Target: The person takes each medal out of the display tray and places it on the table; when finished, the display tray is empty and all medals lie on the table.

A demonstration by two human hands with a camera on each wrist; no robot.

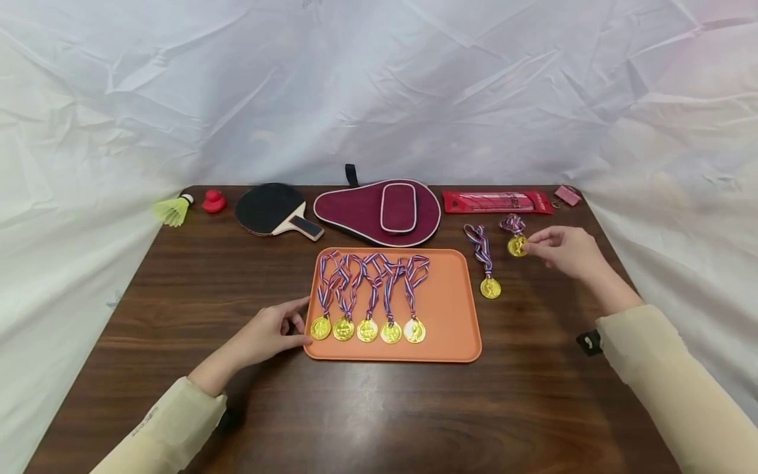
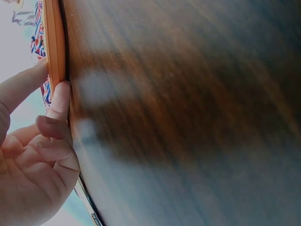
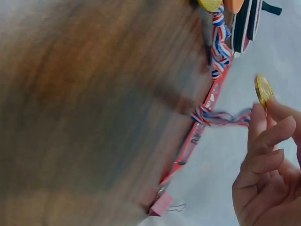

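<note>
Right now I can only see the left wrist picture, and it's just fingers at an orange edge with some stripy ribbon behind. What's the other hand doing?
Observer: The head view shows the right hand pinching a gold medal.

Operator: Ooh, shiny! What's sitting on the orange tray?

Observer: Five gold medals, set in a row toward the side nearest the person.

Operator: Wow! Are there any more anywhere else?

Observer: Yes, one other medal lies on the table, just to the right of the tray.
</note>
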